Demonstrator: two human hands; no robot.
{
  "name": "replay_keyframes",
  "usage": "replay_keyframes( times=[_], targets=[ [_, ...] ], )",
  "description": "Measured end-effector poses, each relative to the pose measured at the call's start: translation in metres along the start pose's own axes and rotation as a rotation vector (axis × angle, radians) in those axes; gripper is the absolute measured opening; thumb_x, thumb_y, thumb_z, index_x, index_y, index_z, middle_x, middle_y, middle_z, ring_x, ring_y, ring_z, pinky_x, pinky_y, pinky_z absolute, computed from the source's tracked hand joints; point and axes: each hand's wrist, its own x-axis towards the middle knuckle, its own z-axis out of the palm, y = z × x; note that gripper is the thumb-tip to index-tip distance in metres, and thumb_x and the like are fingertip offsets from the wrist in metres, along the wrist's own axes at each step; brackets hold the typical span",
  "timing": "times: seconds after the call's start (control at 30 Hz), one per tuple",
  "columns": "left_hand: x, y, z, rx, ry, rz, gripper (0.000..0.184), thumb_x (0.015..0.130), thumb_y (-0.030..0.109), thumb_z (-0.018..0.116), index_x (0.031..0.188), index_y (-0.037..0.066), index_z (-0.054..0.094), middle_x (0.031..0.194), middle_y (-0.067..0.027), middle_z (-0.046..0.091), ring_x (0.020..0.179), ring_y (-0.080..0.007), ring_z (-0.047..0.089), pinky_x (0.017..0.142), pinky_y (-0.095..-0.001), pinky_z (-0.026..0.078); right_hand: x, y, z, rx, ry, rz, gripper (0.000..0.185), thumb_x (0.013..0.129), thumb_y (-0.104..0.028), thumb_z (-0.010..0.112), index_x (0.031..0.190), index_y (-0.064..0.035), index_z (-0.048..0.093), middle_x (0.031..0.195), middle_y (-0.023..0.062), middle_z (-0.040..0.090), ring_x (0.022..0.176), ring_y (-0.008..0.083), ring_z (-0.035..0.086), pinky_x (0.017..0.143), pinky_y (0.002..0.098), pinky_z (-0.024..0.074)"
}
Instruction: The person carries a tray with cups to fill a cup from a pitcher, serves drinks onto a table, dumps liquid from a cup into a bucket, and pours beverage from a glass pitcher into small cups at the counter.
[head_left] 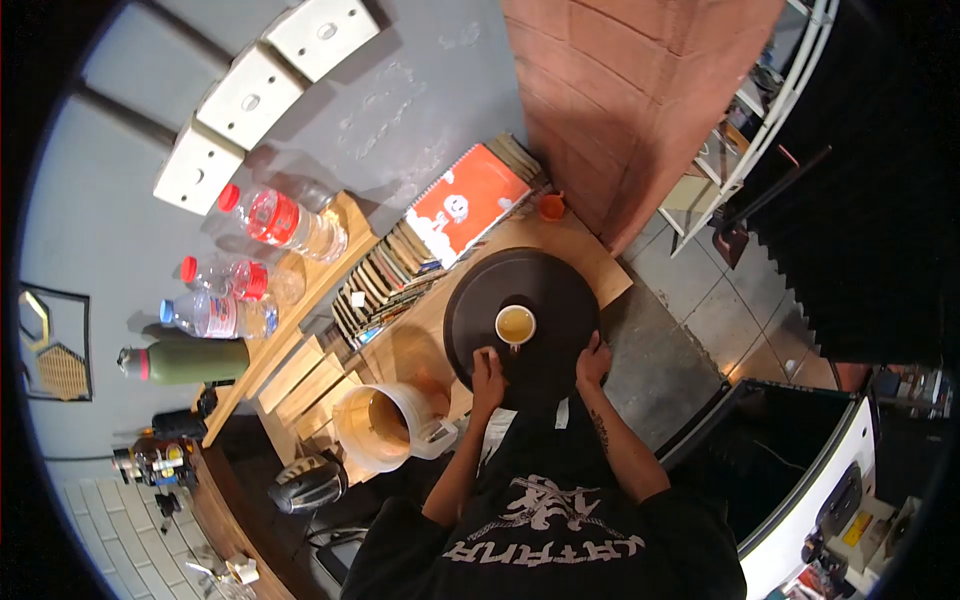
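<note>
A round dark tray (555, 290) is level in front of my body, at the right end of a wooden surface. On it stands a small white cup (515, 325) with yellowish liquid inside, its handle toward me. My left hand (488, 380) is at the tray's near left part, just below the cup, with its fingers bent together. The tray's right edge is in the grip of my right hand (593, 361), the thumb on top and the other fingers partly hidden.
Left of the tray are a white pitcher (375, 428) and a kettle (308, 483). Behind stand a row of books (390, 275), a red notebook (470, 205) and an orange cup (551, 207). Several bottles (285, 225) line a wooden shelf. A black-topped appliance (770, 440) is at the right.
</note>
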Motion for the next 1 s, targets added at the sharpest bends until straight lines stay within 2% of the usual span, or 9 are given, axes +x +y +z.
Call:
replay_keyframes(
  times=[0.13,0.2,0.37,0.47,0.53,0.6,0.7,0.9,1.0],
  targets=[
    [0.002,-0.005,-0.003,0.013,0.060,0.130,0.021,0.098,0.026,0.045,0.101,0.005,0.049,0.077,-0.0065,0.051,0.067,-0.0143,0.054,0.055,-0.0294,0.045,0.027,0.044,-0.017,-0.021,0.161,-0.091,0.058,0.098,-0.042,0.040,0.082,0.0103,0.058,0.078,0.0275,0.059,0.078,0.0462,0.057,0.069,0.0503,0.0426],
    [0.001,0.014,0.002,0.224,0.164,0.259,0.018,0.094,0.021,0.051,0.098,0.004,0.052,0.083,-0.0108,0.054,0.075,-0.0217,0.056,0.065,-0.0346,0.045,0.044,0.066,-0.040,-0.020,0.018,-0.035,0.058,0.098,-0.043,0.040,0.077,0.0082,0.056,0.058,0.0220,0.048,0.055,0.0383,0.051,0.058,0.0489,0.0398],
    [0.024,0.054,0.047,0.595,0.152,0.526,0.021,0.087,0.017,0.057,0.103,0.004,0.054,0.097,-0.0182,0.053,0.096,-0.0381,0.050,0.081,-0.0463,0.042,0.073,0.088,-0.123,0.089,0.226,-0.024,0.056,0.098,-0.043,0.041,0.064,0.0013,0.043,0.053,0.0097,0.032,0.050,0.0193,0.033,0.050,0.0405,0.0312],
    [0.042,0.080,0.100,0.458,-0.016,0.500,0.029,0.089,0.021,0.057,0.112,0.003,0.053,0.100,-0.0166,0.055,0.101,-0.0366,0.052,0.089,-0.0419,0.042,0.085,0.082,-0.197,0.237,0.192,0.112,0.052,0.098,-0.039,0.045,0.062,-0.0019,0.038,0.053,0.0048,0.027,0.051,0.0125,0.028,0.048,0.0374,0.0282],
    [0.048,0.109,0.145,-0.004,-0.459,0.185,0.041,0.092,0.023,0.057,0.126,0.003,0.048,0.118,-0.0145,0.054,0.113,-0.0310,0.051,0.098,-0.0367,0.039,0.102,0.098,-0.232,0.289,0.214,0.219,0.050,0.098,-0.037,0.047,0.062,-0.0027,0.038,0.053,0.0035,0.027,0.052,0.0107,0.028,0.048,0.0367,0.0279],
    [0.051,0.132,0.202,-0.136,-0.645,0.231,0.045,0.093,0.023,0.056,0.132,0.003,0.043,0.126,-0.0129,0.050,0.116,-0.0272,0.049,0.099,-0.0347,0.037,0.125,0.121,-0.268,0.478,0.249,0.238,0.048,0.096,-0.036,0.052,0.063,-0.0030,0.040,0.055,0.0024,0.026,0.054,0.0114,0.029,0.050,0.0359,0.0301],
    [0.040,0.173,0.296,-0.230,-0.821,0.286,0.049,0.095,0.020,0.055,0.138,0.004,0.038,0.136,-0.0109,0.044,0.121,-0.0226,0.046,0.101,-0.0326,0.035,0.167,0.154,-0.311,0.508,0.560,0.231,0.051,0.093,-0.038,0.056,0.063,0.0008,0.042,0.054,0.0074,0.034,0.055,0.0160,0.034,0.052,0.0372,0.0341],
    [-0.011,0.233,0.454,0.007,-0.814,0.493,0.054,0.094,0.020,0.057,0.141,0.005,0.034,0.138,-0.0114,0.042,0.124,-0.0224,0.041,0.102,-0.0342,0.034,0.215,0.177,-0.441,0.383,0.768,0.208,0.051,0.091,-0.036,0.059,0.071,0.0095,0.050,0.061,0.0230,0.050,0.058,0.0245,0.043,0.057,0.0409,0.0393],
    [-0.030,0.274,0.516,0.031,-0.938,0.542,0.057,0.092,0.022,0.060,0.140,0.005,0.035,0.137,-0.0125,0.043,0.123,-0.0236,0.043,0.102,-0.0348,0.035,0.226,0.181,-0.499,0.429,0.773,0.260,0.046,0.092,-0.033,0.058,0.073,0.0086,0.053,0.062,0.0221,0.049,0.059,0.0221,0.045,0.059,0.0394,0.0399]
  ],
)
